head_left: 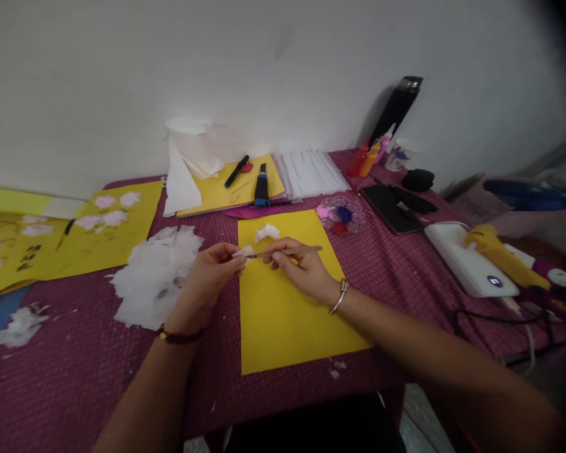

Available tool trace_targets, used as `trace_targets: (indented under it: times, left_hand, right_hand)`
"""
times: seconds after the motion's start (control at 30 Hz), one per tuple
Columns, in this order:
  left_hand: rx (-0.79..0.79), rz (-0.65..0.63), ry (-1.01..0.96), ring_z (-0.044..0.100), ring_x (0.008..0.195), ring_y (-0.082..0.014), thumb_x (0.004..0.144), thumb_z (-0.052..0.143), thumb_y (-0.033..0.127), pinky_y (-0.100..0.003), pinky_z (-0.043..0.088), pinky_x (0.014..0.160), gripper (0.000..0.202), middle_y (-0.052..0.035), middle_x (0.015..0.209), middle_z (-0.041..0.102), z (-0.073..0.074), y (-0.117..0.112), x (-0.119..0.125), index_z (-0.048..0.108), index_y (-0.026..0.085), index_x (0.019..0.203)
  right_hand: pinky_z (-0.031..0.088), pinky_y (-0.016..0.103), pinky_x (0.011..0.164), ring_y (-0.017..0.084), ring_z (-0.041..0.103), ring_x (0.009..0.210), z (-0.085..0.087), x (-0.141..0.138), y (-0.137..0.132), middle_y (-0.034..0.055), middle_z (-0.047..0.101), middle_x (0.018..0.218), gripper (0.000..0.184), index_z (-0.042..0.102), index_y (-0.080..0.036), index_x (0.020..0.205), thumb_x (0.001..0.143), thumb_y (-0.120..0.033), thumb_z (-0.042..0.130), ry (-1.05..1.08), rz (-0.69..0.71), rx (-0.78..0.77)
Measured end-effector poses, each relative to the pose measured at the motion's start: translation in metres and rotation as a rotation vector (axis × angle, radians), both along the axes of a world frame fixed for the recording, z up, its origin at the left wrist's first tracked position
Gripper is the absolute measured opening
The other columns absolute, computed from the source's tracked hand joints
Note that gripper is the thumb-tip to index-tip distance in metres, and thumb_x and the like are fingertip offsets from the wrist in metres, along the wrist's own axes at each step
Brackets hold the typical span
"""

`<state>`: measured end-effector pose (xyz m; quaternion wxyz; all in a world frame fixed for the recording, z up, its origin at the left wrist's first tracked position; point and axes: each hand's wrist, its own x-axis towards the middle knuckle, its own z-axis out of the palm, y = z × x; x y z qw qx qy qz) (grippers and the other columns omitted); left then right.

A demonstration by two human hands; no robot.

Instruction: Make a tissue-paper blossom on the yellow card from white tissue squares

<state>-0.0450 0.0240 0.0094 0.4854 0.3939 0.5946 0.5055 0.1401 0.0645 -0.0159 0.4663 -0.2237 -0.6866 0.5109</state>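
Note:
In the head view, my left hand [214, 272] pinches a small folded piece of white tissue paper [243, 251] by its edge. My right hand [302, 267] grips a thin paintbrush [306, 250] with a light wooden handle, its tip at the tissue piece. Both hands are above a yellow sheet of paper [302, 321] on the table. Near the top of that sheet lies a white tissue petal shape [266, 233]. A palette [344, 217] with pink, blue and red paint stands at the sheet's upper right corner.
A pile of white tissue cutouts [153, 277] lies left of the sheet. Finished yellow sheets with pink blossoms [116, 220] are farther left. Behind are a utility knife [261, 187], paint bottles [370, 157] and a black flask [396, 107]. A power bank [469, 261] and yellow glue gun [507, 255] sit right.

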Motion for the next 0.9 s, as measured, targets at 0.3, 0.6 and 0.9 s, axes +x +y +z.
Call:
trace_targets:
  times: [0.3, 0.6, 0.9]
  left_hand:
    - [0.030, -0.017, 0.041, 0.052, 0.054, -0.0078, 0.060, 0.076, 0.023, -0.021, 0.039, 0.053, 0.016, 0.0019, 0.061, 0.062, -0.002, -0.001, 0.004, 0.065, 0.016, 0.069]
    - [0.057, 0.044, -0.058, 0.056, 0.059, -0.0112, 0.074, 0.066, 0.036, -0.024, 0.045, 0.056, 0.022, -0.0023, 0.066, 0.065, 0.001, -0.001, 0.007, 0.070, 0.015, 0.071]
    - [0.185, -0.004, -0.170, 0.054, 0.057, -0.0087, 0.068, 0.075, 0.024, -0.021, 0.043, 0.056, 0.012, 0.0010, 0.065, 0.064, 0.001, -0.005, 0.011, 0.068, 0.017, 0.075]
  right_hand:
    - [0.049, 0.027, 0.068, 0.012, 0.059, 0.079, 0.000, 0.000, 0.000, 0.0010, 0.063, 0.086, 0.012, 0.062, -0.023, 0.096, 0.093, -0.026, 0.051, -0.002, 0.001, -0.006]
    - [0.052, 0.027, 0.067, 0.012, 0.062, 0.077, 0.004, 0.000, 0.000, 0.0019, 0.064, 0.084, 0.014, 0.061, -0.022, 0.093, 0.091, -0.035, 0.055, 0.060, -0.027, -0.141]
    - [0.055, 0.026, 0.058, 0.012, 0.067, 0.060, 0.022, 0.001, 0.003, 0.0012, 0.072, 0.074, 0.025, 0.062, -0.020, 0.086, 0.079, -0.042, 0.069, 0.177, 0.011, -0.366]
